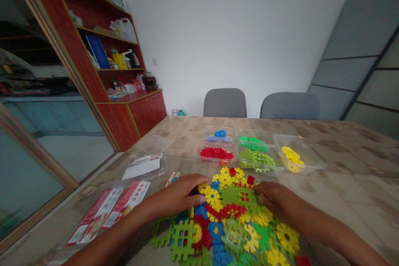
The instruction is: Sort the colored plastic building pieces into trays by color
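Note:
A pile of plastic building pieces [230,224] lies on the table in front of me, mixing yellow flower discs, green lattice squares, and red and blue pieces. My left hand [183,194] rests at the pile's upper left, thumb and fingers apart around some yellow flower discs [212,196]. On the opposite side, my right hand [274,195] reaches in with bent fingers, their tips at the right edge of a green square piece [230,195]. Part of those fingertips is hidden. Neither hand visibly lifts a piece.
Behind the pile stand clear plastic containers holding red pieces [216,153], blue pieces [220,133], green pieces [257,158] and yellow pieces [292,158]. Clear packaging with red-and-white labels [107,212] lies at left. Two grey chairs [225,103] stand beyond the table.

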Demonstrator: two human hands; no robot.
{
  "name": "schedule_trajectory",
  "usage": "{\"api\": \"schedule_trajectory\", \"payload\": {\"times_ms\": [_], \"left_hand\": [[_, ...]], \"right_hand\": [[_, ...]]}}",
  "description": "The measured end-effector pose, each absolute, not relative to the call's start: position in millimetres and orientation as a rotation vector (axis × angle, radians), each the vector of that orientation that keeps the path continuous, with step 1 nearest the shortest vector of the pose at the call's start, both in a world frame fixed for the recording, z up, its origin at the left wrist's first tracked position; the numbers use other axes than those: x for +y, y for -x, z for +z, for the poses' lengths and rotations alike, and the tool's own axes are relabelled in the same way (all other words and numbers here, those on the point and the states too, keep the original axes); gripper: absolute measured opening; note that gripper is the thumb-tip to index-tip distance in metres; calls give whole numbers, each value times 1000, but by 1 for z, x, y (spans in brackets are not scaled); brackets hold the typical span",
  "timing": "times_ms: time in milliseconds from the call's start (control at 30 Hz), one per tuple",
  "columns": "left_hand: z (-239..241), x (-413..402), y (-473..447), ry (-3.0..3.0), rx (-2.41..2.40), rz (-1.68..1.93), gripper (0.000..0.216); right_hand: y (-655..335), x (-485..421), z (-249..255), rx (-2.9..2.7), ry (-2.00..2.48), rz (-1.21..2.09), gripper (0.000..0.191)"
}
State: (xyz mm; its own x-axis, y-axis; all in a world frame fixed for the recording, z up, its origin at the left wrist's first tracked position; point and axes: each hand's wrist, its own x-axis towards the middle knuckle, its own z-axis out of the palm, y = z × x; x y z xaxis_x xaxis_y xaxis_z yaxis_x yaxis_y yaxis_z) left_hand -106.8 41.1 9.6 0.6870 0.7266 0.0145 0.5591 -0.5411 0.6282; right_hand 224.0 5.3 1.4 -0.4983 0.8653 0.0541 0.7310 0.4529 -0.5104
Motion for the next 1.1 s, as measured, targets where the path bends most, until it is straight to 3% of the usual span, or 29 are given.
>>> {"api": "schedule_trajectory", "payload": {"times_ms": [133, 233, 367, 800, 933, 1100], "left_hand": [[17, 34, 100, -2326, 879, 420, 41], [18, 35, 101, -2373, 918, 468, 36], [16, 39, 103, -2402, 902, 443, 32], [15, 36, 97, -2416, 813, 342, 31], [14, 30, 95, -2398, 877, 344, 41], [13, 23, 88, -2415, 859, 313, 48]], "right_hand": [[-240, 4, 19, -2339, 1384, 686, 26], [-257, -1, 20, -2382, 1624, 616, 8], [-251, -15, 15, -2394, 1863, 648, 41], [-257, 2, 18, -2416, 1731, 1015, 19], [-237, -13, 25, -2500, 1889, 922, 37], [-232, -16, 33, -2422, 1898, 995, 42]]}}
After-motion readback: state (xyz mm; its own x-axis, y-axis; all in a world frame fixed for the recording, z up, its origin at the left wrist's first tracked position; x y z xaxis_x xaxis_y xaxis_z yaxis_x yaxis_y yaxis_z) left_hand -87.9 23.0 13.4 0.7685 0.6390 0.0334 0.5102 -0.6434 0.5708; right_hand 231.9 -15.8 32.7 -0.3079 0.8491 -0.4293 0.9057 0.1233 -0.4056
